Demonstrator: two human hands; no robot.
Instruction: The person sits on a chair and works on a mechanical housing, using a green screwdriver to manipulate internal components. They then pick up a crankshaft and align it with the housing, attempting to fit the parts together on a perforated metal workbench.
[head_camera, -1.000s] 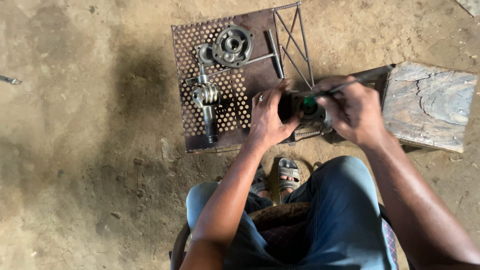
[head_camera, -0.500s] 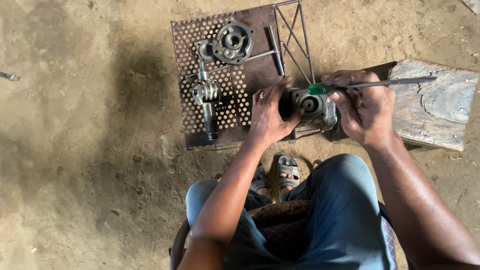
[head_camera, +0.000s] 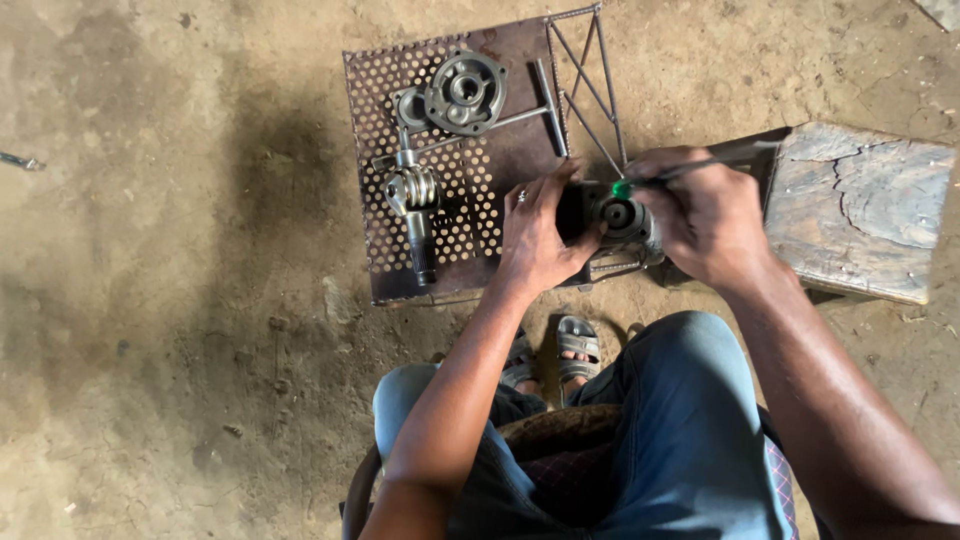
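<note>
Now two hands: left hand (head_camera: 540, 235) grips one housing (head_camera: 615, 215); right hand (head_camera: 705, 215) holds one screwdriver (head_camera: 690, 168).

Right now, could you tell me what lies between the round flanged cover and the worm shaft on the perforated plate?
In the head view, a T-handle wrench crosses between the round flanged cover and the worm shaft on the perforated plate.

A rough workshop: dirt floor (head_camera: 180, 300), perforated metal stand (head_camera: 450, 240), machine parts (head_camera: 465, 92).

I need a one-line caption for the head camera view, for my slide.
Seated person's left hand steadies a dark metal housing while the right hand works a green-tipped tool into it, beside a perforated tray.
</note>
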